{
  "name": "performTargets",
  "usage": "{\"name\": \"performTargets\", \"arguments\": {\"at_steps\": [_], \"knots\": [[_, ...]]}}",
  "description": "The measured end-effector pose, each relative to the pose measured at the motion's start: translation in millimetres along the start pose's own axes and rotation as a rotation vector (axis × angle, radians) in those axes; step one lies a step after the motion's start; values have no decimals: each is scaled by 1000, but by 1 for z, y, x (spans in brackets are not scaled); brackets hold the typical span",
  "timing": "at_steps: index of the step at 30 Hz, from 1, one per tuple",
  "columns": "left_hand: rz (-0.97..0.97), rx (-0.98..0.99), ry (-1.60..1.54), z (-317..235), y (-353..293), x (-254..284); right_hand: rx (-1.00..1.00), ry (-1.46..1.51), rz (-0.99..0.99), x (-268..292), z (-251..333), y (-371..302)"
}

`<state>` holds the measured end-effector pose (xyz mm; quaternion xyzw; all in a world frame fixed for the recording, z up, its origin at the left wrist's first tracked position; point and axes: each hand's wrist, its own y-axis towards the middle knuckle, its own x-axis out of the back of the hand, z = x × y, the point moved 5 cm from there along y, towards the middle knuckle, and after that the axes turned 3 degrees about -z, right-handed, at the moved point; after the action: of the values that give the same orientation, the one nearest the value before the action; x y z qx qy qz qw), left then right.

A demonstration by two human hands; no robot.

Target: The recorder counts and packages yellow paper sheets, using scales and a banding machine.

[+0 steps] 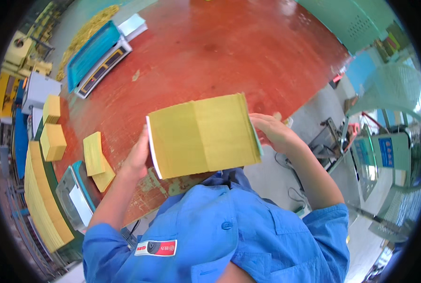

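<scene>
In front of my chest, above the red tabletop, is a thick block of stacked yellow paper (198, 137). It shows two shades of yellow, a white sheet along its left end and a greenish one at its right end. My left hand (137, 153) grips the left end, its fingers partly hidden behind the white sheet. At the right end my right hand (275, 132) presses with fairly straight fingers, so the block is held between both palms. Two thin yellow paper stacks (94, 153) lie overlapping on the table to the left of my left hand.
A scale with a teal tray (93, 56) stands at the far left of the red table (210, 56), beside a white stack (132, 26). Yellow blocks (54, 141) and a long row of yellow paper (43, 203) line the left side. A metal-framed chair (385, 99) stands right.
</scene>
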<state>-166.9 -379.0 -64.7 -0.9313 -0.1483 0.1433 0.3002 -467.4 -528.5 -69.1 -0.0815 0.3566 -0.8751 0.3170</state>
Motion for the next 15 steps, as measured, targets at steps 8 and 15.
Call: {"name": "performTargets", "arguments": {"at_steps": [8, 15], "knots": [[-43, -99, 33, 0, -8, 1, 300, -133, 51, 8, -8, -7], [-129, -130, 92, 12, -9, -4, 391, -46, 55, 0, -21, -1]]}}
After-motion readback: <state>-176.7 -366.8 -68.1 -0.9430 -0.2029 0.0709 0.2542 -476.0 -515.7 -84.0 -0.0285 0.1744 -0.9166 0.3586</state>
